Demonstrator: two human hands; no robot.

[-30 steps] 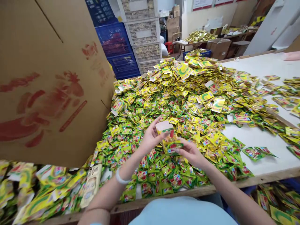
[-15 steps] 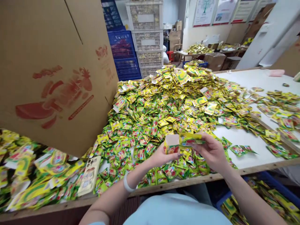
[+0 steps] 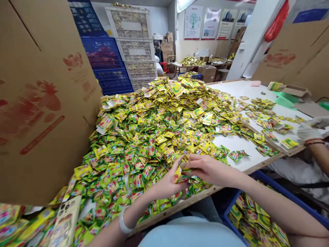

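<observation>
- The small yellow-and-red card box is gripped by the left hand, its fingers wrapped closely around the sides.
- By the right hand, fingers drawn nearly together, a green foil packet is pinched at the box's mouth; half a second ago it was held out flat, apart from the box. How deep it sits cannot be told.
- Both hands are held above the near edge of the white worktop, drawn closer together than before.
- Beyond them, the worktop is covered by a broad heap of yellow-and-green foil packets.
- The view has been turned rightward: the large brown cardboard carton and the cream-coloured phone now appear farther left.
- At lower right, more is shown of the blue plastic crate, filled with packets.
- At far right, a co-worker's white-gloved hand and a red plastic bag have come into view.
</observation>
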